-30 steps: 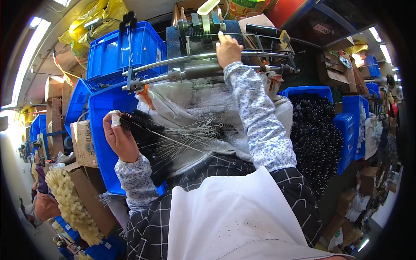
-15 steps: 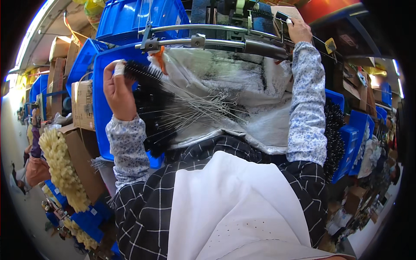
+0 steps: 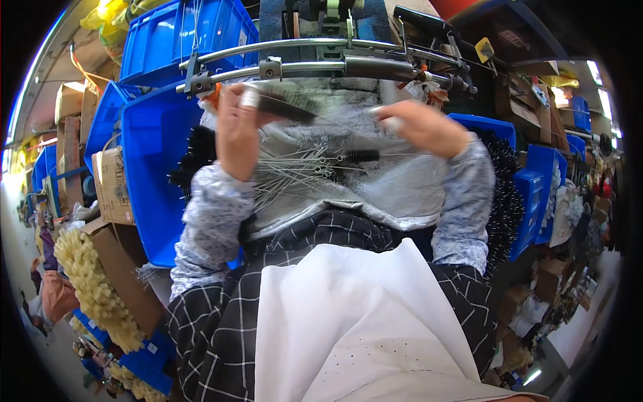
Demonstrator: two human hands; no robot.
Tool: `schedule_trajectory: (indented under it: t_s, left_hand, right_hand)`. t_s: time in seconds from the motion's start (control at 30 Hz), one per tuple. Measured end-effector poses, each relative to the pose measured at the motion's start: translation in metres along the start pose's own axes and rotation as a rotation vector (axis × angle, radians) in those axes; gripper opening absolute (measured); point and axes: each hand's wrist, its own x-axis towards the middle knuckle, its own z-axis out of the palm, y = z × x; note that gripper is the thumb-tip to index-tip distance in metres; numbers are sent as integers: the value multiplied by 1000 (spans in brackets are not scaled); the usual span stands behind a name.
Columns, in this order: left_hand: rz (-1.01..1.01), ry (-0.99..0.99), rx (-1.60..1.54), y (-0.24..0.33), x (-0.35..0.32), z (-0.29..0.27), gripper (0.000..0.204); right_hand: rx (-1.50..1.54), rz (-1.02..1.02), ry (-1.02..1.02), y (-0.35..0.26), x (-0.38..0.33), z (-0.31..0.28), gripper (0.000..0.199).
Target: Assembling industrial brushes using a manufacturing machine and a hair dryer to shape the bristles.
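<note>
My left hand [image 3: 240, 130], with white tape round a finger, is closed on a black-bristled wire brush [image 3: 287, 106], smeared by motion. The brush's thin wire stem slants down to the right. My right hand [image 3: 425, 127], also taped, hovers over the right of the grey cloth [image 3: 408, 184]. Its fingers are too blurred to show a grip. Below it is a short dark brush [image 3: 362, 155] with a stem running right; whether it lies loose I cannot tell. To the left lies a pile of wire brushes [image 3: 288, 171], looped ends toward the middle, black bristles [image 3: 196, 157] at the far left.
Metal rods [image 3: 301, 69] of a machine cross in front of me. A blue bin [image 3: 151, 144] stands left, a blue crate [image 3: 184, 40] behind it. More black bristles [image 3: 502, 194] fill a bin at right. Cardboard boxes [image 3: 112, 184] and pale bristle bundles [image 3: 100, 288] stand further left.
My right hand has come back from the machine to over the cloth. My left hand has moved right from the pile with a brush. A short dark brush now shows mid-cloth.
</note>
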Motion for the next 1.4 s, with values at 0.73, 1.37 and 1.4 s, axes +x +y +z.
schedule_trajectory:
  t_s: [0.73,1.37,1.4]
  left_hand:
    - [-90,-286,1525,-22,-41,-153,14]
    - [360,218,117,47,-23,-171,19]
    - [459,232,71,52,-21,-173,23]
  right_hand:
    - [-661,308,942,74,116,-23,22]
    - [-769,312,884,102,141,-36,30]
    - [-820,295,892,104,142,-36,31]
